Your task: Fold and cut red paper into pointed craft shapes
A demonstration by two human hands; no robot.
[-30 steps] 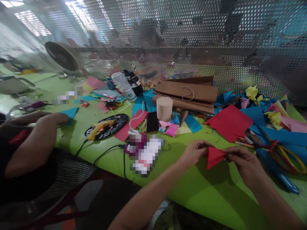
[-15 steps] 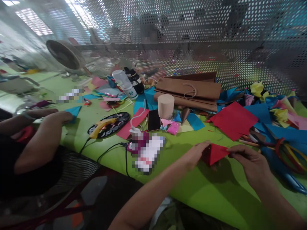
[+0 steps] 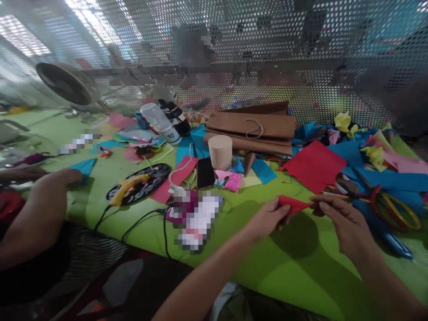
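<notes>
**Folded red paper (image 3: 294, 205) held in the left hand (image 3: 270, 216) above a green surface (image 3: 247, 254)**

The left hand has a firm grip on the folded red paper, thumb on the near face and fingers beneath. The paper's pointed end faces right, toward the right hand (image 3: 337, 216). That hand's grip is narrow, thumb and fingertips drawn together at the point; I cannot tell whether they pinch the paper. The paper is in the near right part of the scene, raised, with a shadow below.

Just beyond lies a flat red sheet (image 3: 316, 166). Farther right are a blue tool (image 3: 384, 229), red and yellow loops (image 3: 397, 208) and blue paper (image 3: 394, 179). Crumpled yellow paper (image 3: 343, 121) sits at the far right.

Left of the hands, a tan cup (image 3: 220, 151) stands beside a dark phone (image 3: 206, 173), with a brown folder (image 3: 250, 127) behind. Farther left, a yellow corded tool (image 3: 129, 189) rests on a round black tray (image 3: 161, 171).

At the left edge, a co-worker's hand (image 3: 68, 176) touches a blue sheet (image 3: 85, 167). A fan (image 3: 67, 82) stands at the far left, before a perforated screen (image 3: 234, 44).
</notes>
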